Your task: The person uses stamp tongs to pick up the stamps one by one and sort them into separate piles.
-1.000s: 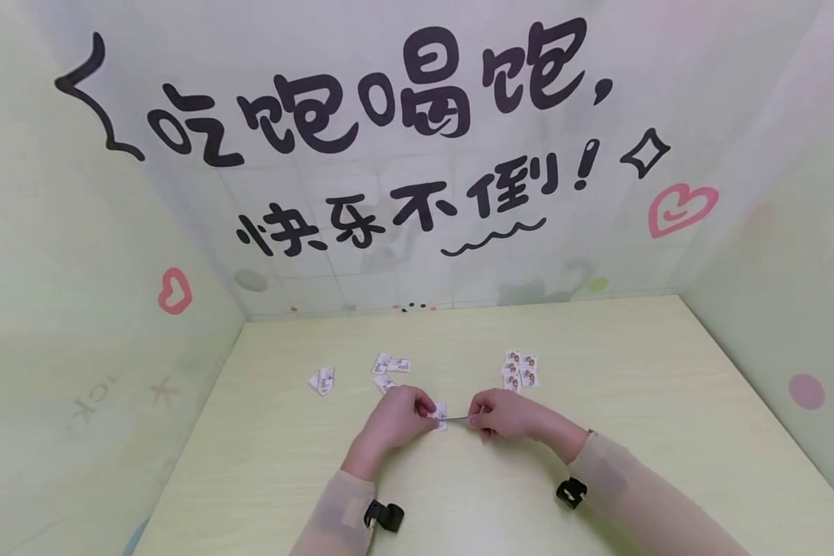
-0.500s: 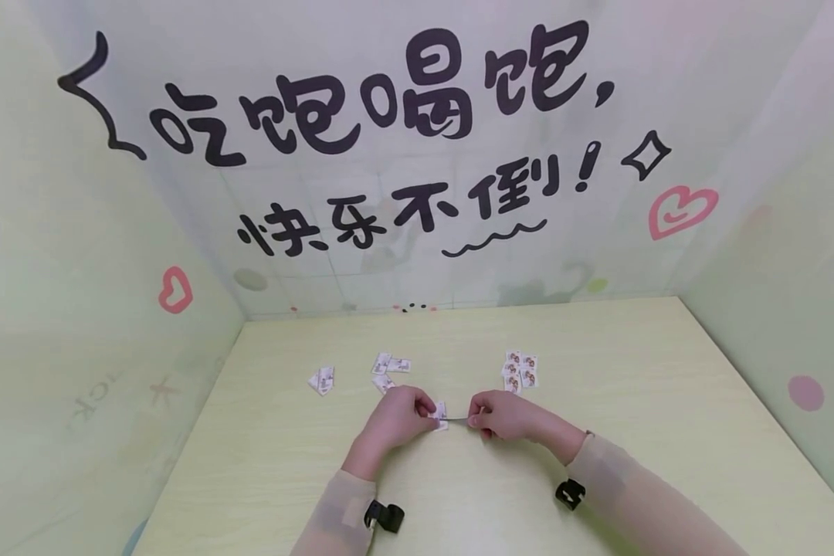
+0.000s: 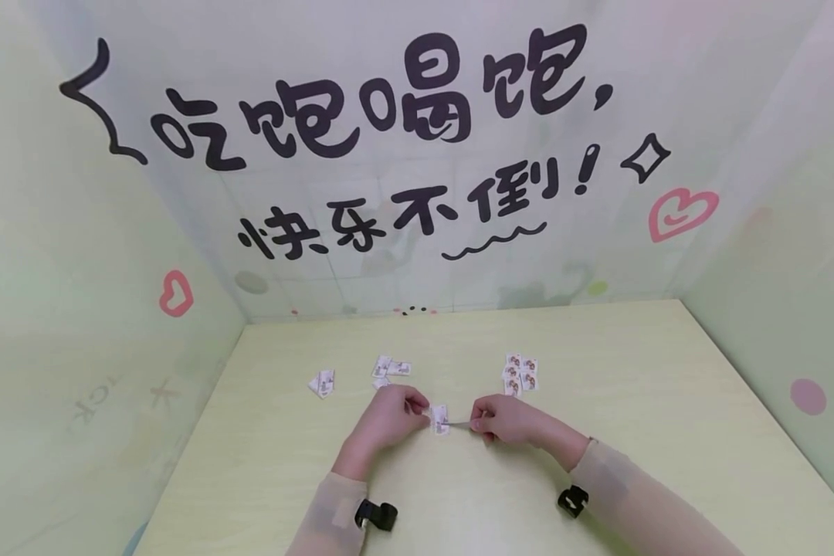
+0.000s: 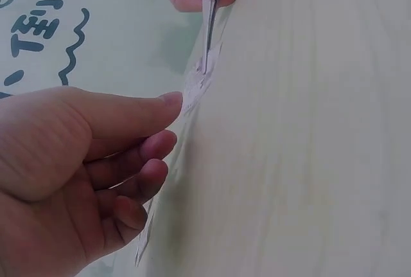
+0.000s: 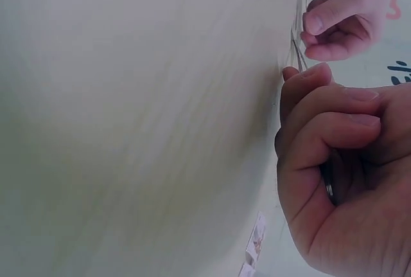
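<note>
In the head view a small printed card point(image 3: 442, 428) lies on the table between the two hands. My right hand point(image 3: 503, 419) grips a pair of slim metal tweezers point(image 4: 209, 29), whose tips rest over the card; in the left wrist view the tips meet its printed face. My left hand point(image 3: 389, 417) is at the card's left edge, fingers loosely bent with nothing between them. Its thumb tip comes close to the card point(image 4: 196, 84); whether they touch I cannot tell. In the right wrist view the right hand's fingers point(image 5: 334, 129) curl round the tweezers.
Several similar cards point(image 3: 392, 367) lie behind my left hand, one partly hidden by it. Further left is an overlapping group point(image 3: 323, 381). Several cards with reddish-brown pictures point(image 3: 521, 372) lie behind my right hand. Printed walls enclose the pale wooden table point(image 3: 598, 340).
My left hand has let go and drawn slightly left, so more of the card shows. The tweezers in my right hand have shifted slightly toward the front, tips still at the card.
</note>
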A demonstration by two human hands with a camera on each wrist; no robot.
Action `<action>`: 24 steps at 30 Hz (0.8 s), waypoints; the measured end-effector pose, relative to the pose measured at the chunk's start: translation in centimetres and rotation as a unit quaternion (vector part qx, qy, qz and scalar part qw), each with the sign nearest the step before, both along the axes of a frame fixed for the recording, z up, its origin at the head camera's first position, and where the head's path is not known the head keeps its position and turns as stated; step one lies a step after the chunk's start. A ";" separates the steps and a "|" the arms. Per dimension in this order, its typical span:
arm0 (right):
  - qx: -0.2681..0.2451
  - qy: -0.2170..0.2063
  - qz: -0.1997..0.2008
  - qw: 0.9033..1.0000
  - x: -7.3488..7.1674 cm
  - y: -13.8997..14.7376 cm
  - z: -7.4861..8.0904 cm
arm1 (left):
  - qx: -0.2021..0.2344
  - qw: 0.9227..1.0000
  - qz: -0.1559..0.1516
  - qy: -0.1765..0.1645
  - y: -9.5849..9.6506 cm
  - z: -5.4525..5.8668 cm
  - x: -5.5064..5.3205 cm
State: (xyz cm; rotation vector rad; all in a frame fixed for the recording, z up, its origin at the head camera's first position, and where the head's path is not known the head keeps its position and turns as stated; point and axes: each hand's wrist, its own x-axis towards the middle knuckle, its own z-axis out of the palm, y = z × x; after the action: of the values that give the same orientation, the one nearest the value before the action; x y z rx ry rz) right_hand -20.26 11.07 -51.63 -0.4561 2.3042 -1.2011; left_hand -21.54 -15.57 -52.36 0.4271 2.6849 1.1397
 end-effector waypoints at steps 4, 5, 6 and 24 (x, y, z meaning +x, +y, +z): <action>-0.013 -0.005 -0.001 1.000 0.0 0.3 -0.2 | 0.008 0.999 0.032 0.003 -1.0 0.3 -0.4; -0.013 -0.004 -0.002 1.000 0.0 0.4 -0.3 | 0.008 0.999 0.040 0.005 -1.3 0.4 -0.5; -0.014 -0.002 -0.002 1.000 0.0 0.4 -0.2 | 0.010 0.999 0.049 0.007 -1.6 0.4 -0.6; -0.019 0.007 -0.036 0.999 -1.0 0.0 0.1 | 0.013 0.981 0.192 0.036 -4.4 -0.2 -1.6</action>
State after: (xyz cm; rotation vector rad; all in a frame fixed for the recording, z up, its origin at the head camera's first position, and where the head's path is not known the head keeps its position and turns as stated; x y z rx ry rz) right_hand -21.25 11.11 -51.55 -0.4000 2.3318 -1.2821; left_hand -23.17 -19.98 -52.60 -0.0561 2.9003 1.2742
